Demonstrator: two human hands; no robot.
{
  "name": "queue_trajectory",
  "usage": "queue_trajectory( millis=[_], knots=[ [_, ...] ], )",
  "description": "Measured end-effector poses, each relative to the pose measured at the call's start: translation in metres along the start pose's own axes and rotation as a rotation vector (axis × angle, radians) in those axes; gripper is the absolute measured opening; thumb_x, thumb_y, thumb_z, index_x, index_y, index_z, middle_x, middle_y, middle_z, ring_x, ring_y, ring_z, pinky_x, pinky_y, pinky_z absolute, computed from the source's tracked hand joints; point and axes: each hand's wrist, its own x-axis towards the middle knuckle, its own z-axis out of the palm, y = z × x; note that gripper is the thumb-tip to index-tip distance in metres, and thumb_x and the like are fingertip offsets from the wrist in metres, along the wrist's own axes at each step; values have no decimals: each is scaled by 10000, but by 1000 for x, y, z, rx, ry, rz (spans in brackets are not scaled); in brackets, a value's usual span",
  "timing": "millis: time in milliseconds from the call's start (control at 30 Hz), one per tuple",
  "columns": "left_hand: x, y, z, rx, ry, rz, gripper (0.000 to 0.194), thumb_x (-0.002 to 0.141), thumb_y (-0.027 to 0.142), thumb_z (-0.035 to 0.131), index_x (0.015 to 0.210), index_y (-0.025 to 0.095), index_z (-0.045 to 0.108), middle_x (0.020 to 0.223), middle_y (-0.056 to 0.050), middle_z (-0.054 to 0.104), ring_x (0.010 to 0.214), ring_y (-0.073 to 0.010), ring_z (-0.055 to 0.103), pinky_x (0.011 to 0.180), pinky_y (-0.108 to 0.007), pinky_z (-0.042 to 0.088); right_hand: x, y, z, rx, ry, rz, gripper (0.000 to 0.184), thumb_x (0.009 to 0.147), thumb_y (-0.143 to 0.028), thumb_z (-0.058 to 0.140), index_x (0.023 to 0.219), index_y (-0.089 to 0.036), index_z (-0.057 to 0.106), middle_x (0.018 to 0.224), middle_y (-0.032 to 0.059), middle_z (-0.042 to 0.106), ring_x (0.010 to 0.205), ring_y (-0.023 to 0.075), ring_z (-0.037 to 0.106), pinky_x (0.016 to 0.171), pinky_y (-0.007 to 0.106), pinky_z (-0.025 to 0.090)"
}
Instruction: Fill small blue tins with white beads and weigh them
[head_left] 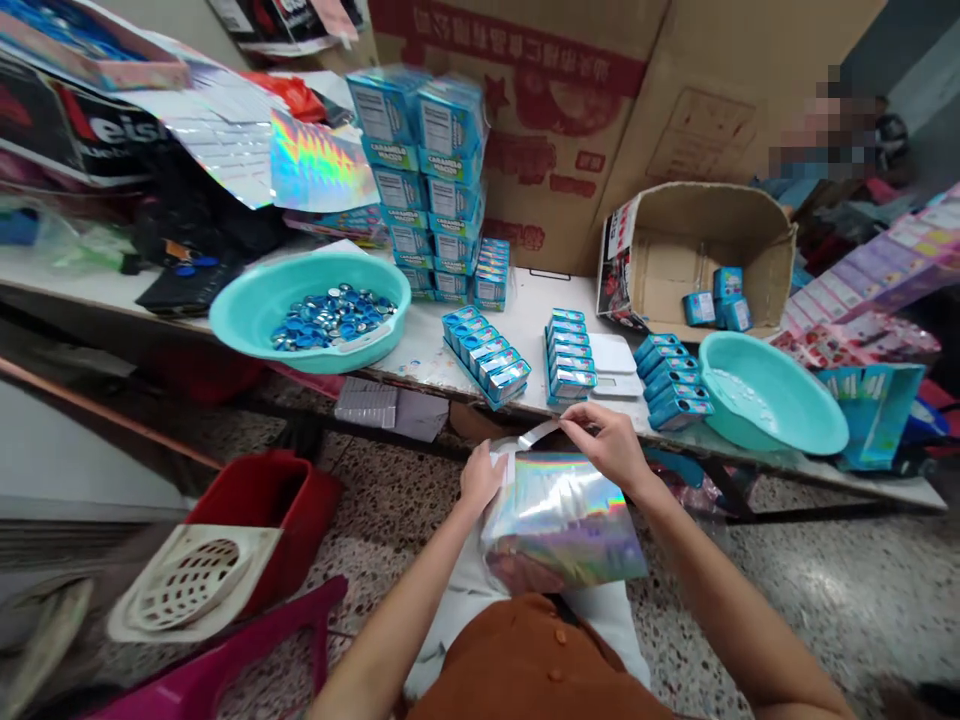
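The holographic foil sheet [570, 515] lay over the person's lap, its lower edge toward 6 o'clock. At its 10 o'clock corner, the left hand [482, 476] rested with its fingers close together; whether they pinched the foil I could not tell. At the sheet's 12 o'clock edge, the right hand [611, 448] pinched the end of a narrow white strip [538, 433] between thumb and forefinger, and the strip ran slantwise toward the left hand.

Seen from the sheet, a turquoise basin [236, 322] of blue-and-silver pieces [337, 318] stood at 10 o'clock, and stacked "Caramelo Macizo" cartons [450, 190] at 11. A row of small blue boxes [570, 355] stood at 12, just beside a white scale [611, 360] at 1; another turquoise basin [806, 400] stood at 2.
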Motion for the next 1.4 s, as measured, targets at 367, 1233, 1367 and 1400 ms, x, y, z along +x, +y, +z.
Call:
queue_trajectory(
  millis=[367, 1233, 1367, 1400],
  knots=[
    [29, -11, -50, -318, 382, 105, 298, 890, 399, 441, 1017, 189, 610, 1006, -104, 643, 1008, -254, 555, 931, -389, 409, 141, 0, 53, 239, -68, 48, 267, 738, -415, 638, 771, -152, 672, 739, 51, 690, 676, 162, 608, 641, 264, 465],
    [128, 32, -153, -1355, 365, -196, 326, 600, 378, 728, 804, 145, 626, 699, -18, 623, 685, -140, 566, 684, -275, 416, 220, 17, 111, 242, -159, 252, 297, 613, -432, 670, 686, -145, 652, 642, 23, 646, 566, 123, 552, 531, 233, 457],
    [126, 35, -153, -1342, 288, -274, 406, 630, 503, 701, 820, 153, 625, 803, -40, 652, 744, -161, 590, 666, -273, 401, 220, 20, 112, 248, -167, 250, 298, 625, -436, 669, 693, -146, 657, 645, 24, 651, 549, 114, 538, 529, 233, 451],
    [126, 37, -152, -1343, 252, -271, 426, 625, 521, 702, 827, 154, 625, 812, -44, 657, 752, -166, 594, 668, -274, 399, 221, 21, 112, 242, -166, 250, 297, 628, -434, 668, 694, -144, 658, 649, 25, 653, 550, 113, 538, 528, 231, 447]
  ],
)
